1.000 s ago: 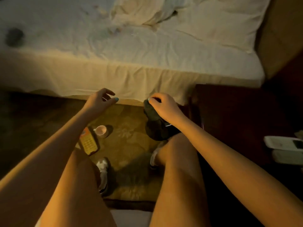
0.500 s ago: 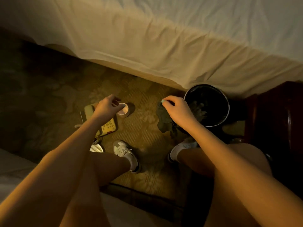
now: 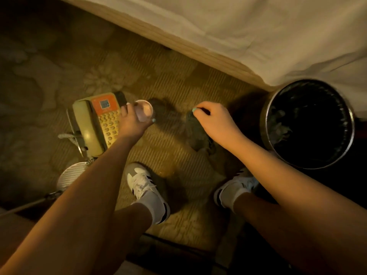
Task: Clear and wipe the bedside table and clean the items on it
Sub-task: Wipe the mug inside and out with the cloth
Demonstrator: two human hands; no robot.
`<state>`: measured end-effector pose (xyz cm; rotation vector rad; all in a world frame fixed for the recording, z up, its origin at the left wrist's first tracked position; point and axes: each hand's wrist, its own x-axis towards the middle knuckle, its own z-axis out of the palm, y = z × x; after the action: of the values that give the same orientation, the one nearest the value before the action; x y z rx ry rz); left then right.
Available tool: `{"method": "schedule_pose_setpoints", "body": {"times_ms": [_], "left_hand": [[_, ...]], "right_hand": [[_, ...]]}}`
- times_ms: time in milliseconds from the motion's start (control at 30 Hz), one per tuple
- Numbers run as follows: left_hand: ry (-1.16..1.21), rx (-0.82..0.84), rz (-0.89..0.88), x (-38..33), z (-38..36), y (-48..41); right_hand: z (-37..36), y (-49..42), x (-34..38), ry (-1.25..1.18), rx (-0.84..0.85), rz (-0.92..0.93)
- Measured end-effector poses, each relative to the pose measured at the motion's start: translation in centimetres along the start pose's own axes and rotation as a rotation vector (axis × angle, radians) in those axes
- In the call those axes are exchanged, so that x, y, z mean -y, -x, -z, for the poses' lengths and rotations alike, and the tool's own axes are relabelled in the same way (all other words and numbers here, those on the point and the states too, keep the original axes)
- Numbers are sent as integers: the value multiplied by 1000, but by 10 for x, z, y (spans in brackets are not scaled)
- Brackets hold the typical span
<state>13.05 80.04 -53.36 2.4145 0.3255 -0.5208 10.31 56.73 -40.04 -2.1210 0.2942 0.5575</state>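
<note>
While the left hand has its grip curled round a small cup beside the telephone on the carpet, the right hand's grip pinches a dark cloth near the bin.

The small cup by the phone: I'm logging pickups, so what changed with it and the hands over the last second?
The left hand, empty a second ago, came down to the cup and now grips it; whether it is lifted is unclear. The right hand keeps pinching the dark cloth; the phone stays on the carpet.
</note>
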Motion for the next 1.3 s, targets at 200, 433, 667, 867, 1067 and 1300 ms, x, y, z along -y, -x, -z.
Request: {"method": "schedule_pose_setpoints", "body": {"times_ms": [200, 433, 667, 867, 1067, 1300], "left_hand": [[1, -28, 5, 33, -29, -41], [-53, -40, -5, 26, -45, -58], [-94, 89, -83, -20, -16, -13], [-54, 149, -250, -104, 27, 42], [29, 187, -398, -176, 76, 108], [242, 247, -489, -230, 126, 194]], "right_hand": [[-29, -34, -32, -16, 2, -56], [-36, -24, -46, 5, 76, -106], [-3, -2, -21, -53, -48, -152], [60, 52, 4, -172, -166, -216], [117, 129, 21, -614, -378, -188], [139, 195, 52, -828, -402, 94]]}}
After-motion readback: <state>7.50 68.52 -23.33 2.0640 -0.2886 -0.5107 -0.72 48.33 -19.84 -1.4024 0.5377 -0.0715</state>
